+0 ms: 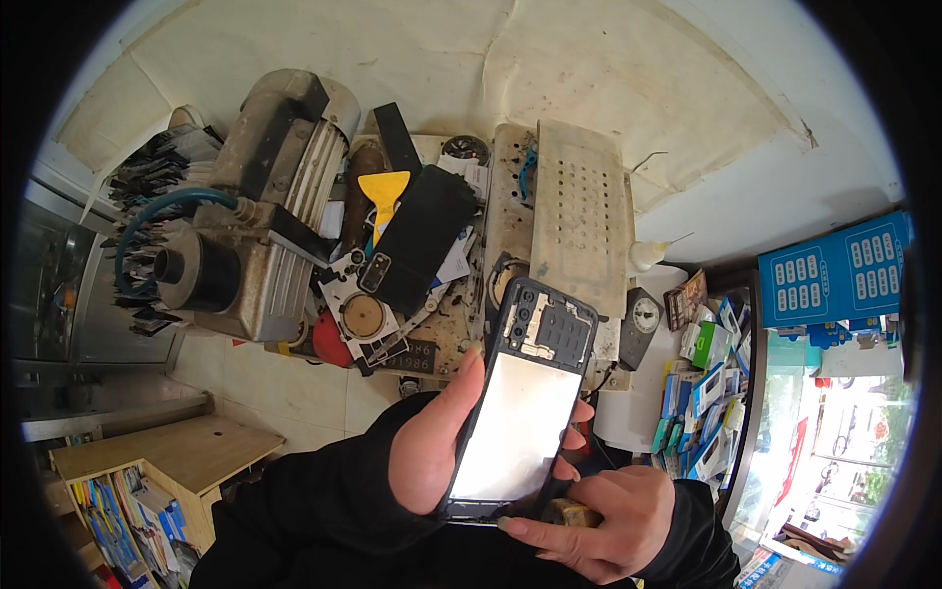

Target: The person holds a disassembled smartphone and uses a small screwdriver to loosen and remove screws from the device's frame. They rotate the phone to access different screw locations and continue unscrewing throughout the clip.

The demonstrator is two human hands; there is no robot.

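A smartphone (515, 427) with its back cover off lies tilted in my left hand (432, 447). Its camera lenses and inner parts show at the top, with a bright, shiny area below them. My thumb presses along its left edge and my fingertips wrap around the right edge. At the bottom end, my right hand (626, 510) is closed around a small yellowish-brown thing (571, 512), mostly hidden by the fingers. The right hand's extended finger touches the phone's lower edge.
Beyond the phone is a cluttered bench with a black phone back panel (420, 240), a yellow scraper (384, 196) and a perforated plate (581, 206). A motor-like machine (280, 157) stands left. Right are a grey dial box (642, 326), a needle-tipped bottle (648, 257) and several small packages (708, 393).
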